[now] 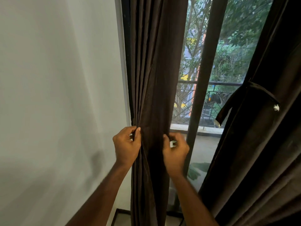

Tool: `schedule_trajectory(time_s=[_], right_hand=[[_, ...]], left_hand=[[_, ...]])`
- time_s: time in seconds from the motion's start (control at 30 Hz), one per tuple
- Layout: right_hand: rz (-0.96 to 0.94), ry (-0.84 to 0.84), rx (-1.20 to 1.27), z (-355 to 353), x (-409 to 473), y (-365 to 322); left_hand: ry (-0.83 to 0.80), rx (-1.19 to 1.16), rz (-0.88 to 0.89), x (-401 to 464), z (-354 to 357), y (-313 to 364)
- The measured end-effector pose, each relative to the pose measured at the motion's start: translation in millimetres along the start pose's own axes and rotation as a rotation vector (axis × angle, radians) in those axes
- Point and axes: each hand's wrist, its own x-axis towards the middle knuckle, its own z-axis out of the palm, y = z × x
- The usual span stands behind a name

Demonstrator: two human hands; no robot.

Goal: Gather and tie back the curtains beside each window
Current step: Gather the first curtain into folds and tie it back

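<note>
A plain white wall (57, 95) fills the left side. Just right of it hangs the left curtain (151, 70), dark brown and bunched into folds; its top and hem are cut off by the frame. The left hand (126, 146) pinches the curtain's left edge between thumb and curled fingers, the fingertips hidden in the folds. The right hand (175, 150) grips the curtain's right edge, fingers curled; something small and white shows in its grasp, too blurred to identify. Further right, the window (228, 62) shows blurred trees and a balcony railing. At far right the right curtain (268, 144) hangs gathered, with a tie-back band (260, 91) wrapped round it, one end dangling loose.
</note>
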Motion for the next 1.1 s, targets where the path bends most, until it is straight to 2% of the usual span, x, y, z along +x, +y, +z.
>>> schedule_trajectory(time_s=[0.13, 0.43, 0.57, 0.67, 0.77, 0.87, 0.93, 0.97, 1.1], right_hand=[[-0.215, -0.15, -0.108, 18, -22, -11], [-0.305, -0.217, -0.104, 30, -18, -12], [-0.338, -0.289, -0.033, 32, -19, -9], [-0.259, -0.371, 0.105, 29, -16, -5], [-0.18, -0.296, 0.162, 29, -10, -10], [0.14, -0.161, 0.222, 35, 7, -6], [0.392, -0.239, 0.334, 40, 22, 1], [0.448, -0.274, 0.37, 42, 28, 5], [0.483, -0.385, 0.457, 48, 35, 19]], left_hand=[[-0.043, -0.023, 0.013, -6, 10, 7], [-0.06, -0.11, -0.065, -6, 11, 14], [-0.025, -0.064, -0.093, -1, 9, 10], [-0.036, -0.053, -0.124, 3, 4, 0], [-0.062, -0.068, -0.15, 3, 0, -5], [-0.073, -0.061, -0.158, 4, -5, -8], [-0.073, -0.057, -0.157, 4, -9, -11], [-0.072, -0.056, -0.157, 5, -10, -12], [-0.058, -0.043, -0.16, 8, -15, -13]])
